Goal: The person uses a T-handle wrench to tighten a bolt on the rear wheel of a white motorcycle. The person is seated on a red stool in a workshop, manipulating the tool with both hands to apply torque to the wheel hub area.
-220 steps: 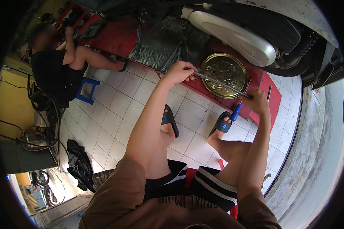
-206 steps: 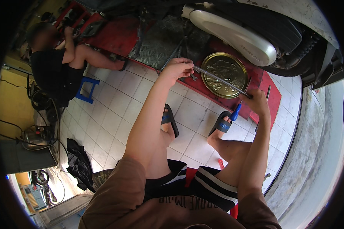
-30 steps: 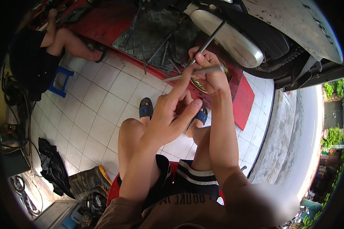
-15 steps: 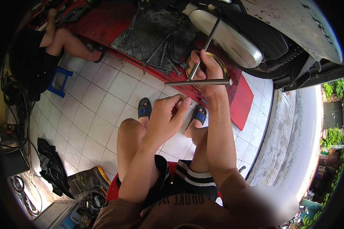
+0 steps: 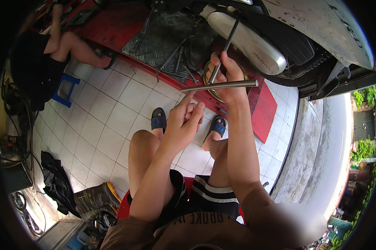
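Tiles [image 5: 102, 106] flank the platform edge [image 5: 165, 78]; right hand [image 5: 233, 76] grips a T-bar [image 5: 225, 85], left hand [image 5: 182, 127] half-open.

Your right hand [image 5: 234, 75] partly hides the golden tray [image 5: 215, 97]; the motorcycle [image 5: 246, 43] is cut off far right; blur clouds your right sleeve [image 5: 254, 204].

A grey T-shaped metal tool [image 5: 217, 86] is held aloft, its shaft [image 5: 229, 39] pointing away.
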Demonstrator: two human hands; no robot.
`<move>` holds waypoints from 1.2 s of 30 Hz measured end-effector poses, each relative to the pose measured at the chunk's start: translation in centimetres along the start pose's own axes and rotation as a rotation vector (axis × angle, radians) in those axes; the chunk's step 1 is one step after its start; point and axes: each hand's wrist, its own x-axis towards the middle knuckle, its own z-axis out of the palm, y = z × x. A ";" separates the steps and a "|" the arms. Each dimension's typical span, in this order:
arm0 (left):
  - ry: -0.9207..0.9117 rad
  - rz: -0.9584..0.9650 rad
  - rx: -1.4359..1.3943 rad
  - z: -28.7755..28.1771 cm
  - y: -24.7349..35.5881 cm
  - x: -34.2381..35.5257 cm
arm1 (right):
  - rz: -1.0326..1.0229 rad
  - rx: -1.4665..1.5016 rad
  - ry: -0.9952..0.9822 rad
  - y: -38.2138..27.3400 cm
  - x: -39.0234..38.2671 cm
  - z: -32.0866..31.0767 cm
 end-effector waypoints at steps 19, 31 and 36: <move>0.136 0.184 -0.065 -0.6 2.7 1.0 | -0.078 -0.140 -0.009 -0.9 0.4 0.6; 0.033 0.227 0.287 -1.1 3.4 0.4 | -0.118 -0.084 -0.024 -0.5 0.9 0.2; -0.268 0.424 0.267 -0.3 4.7 0.2 | -0.140 -0.062 0.046 -0.6 0.7 0.7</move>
